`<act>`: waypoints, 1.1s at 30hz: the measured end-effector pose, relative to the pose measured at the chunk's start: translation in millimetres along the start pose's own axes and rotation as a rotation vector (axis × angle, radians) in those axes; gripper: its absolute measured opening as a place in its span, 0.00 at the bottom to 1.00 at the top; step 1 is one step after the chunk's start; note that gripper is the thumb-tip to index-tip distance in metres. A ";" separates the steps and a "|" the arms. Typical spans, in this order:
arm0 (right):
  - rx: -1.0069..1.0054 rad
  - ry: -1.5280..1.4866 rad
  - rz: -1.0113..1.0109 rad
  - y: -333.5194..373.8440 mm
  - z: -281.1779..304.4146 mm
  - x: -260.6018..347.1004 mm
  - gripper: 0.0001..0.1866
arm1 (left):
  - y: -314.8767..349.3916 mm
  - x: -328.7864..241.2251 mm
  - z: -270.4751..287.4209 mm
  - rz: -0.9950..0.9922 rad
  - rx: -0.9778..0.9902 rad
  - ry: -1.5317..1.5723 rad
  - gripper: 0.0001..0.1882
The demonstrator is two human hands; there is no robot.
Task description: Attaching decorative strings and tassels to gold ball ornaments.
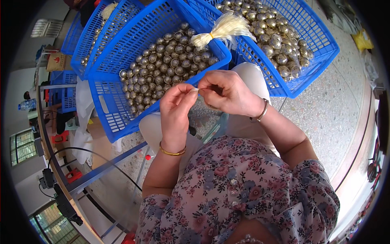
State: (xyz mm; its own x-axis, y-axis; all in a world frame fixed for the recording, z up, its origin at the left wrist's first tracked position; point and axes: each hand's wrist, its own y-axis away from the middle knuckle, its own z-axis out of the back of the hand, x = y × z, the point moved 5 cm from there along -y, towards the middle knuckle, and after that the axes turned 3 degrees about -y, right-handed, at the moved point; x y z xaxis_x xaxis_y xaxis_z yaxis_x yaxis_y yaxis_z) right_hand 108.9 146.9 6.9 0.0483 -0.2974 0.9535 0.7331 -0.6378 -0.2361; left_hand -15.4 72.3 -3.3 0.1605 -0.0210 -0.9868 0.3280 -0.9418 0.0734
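Observation:
My left hand (175, 110) and my right hand (231, 92) meet above my lap, both closed in a pinch with their fingertips almost touching. A small pale spot shows between them; whether it is a fingernail or a thin strip I cannot tell. Just beyond the hands stands a blue plastic basket (102, 87) holding many silvery-gold metal balls (162, 65). A bundle of thin cream-coloured strips (224, 29), bound with a yellow band, lies across the rims of this basket and its neighbour.
To the right, a second blue basket (321, 61) holds more metal balls (272, 30). Further blue baskets (109, 24) stand at the far left. A table frame with a blue-grey bar (105, 167) and a black cable (97, 153) is on my left. Speckled floor (329, 105) lies right.

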 end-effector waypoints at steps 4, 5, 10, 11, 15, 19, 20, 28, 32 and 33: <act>0.011 -0.152 -0.044 1.7 -1.2 -7.8 0.02 | -0.7 8.0 -1.4 0.062 0.085 0.150 0.07; 0.026 -0.226 -0.095 2.4 -1.6 -10.9 0.02 | -0.4 8.6 -2.4 0.064 0.097 0.160 0.07; 0.077 -0.457 -0.212 4.0 -2.0 -19.3 0.03 | 3.3 4.2 -8.1 -0.077 0.011 -0.008 0.05; 0.073 -0.483 -0.201 3.5 -1.7 -18.4 0.03 | 4.5 0.7 -8.8 -0.147 -0.024 -0.033 0.05; 0.087 -0.520 -0.194 2.8 -3.2 -17.4 0.03 | 6.9 -5.2 -13.5 -0.174 -0.099 -0.020 0.08; 0.096 -0.624 -0.233 3.1 -5.6 -16.5 0.02 | 8.1 -8.3 -11.3 -0.378 -0.088 -0.080 0.08; 0.095 -0.640 -0.229 3.1 -6.1 -16.3 0.02 | 9.3 -10.9 -11.0 -0.451 -0.096 -0.208 0.08; 0.086 -0.597 -0.220 4.6 -7.4 -18.5 0.03 | 10.0 -20.3 -13.1 -0.482 -0.132 -0.445 0.07; 0.078 -0.511 -0.140 4.9 -4.4 -16.4 0.04 | 7.3 -18.0 -11.1 -0.402 -0.105 -0.447 0.06; 0.079 -0.511 -0.140 5.2 -3.5 -15.5 0.04 | 7.8 -18.6 -10.7 -0.402 -0.106 -0.448 0.06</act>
State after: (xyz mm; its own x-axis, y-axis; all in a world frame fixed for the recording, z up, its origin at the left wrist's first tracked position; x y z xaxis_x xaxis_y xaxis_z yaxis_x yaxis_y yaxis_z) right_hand 109.5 145.7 -9.8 0.2560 0.1832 0.9492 0.8041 -0.5854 -0.1039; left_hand -5.8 68.9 17.1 -0.3944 0.1688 -0.9033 0.3761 -0.8672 -0.3263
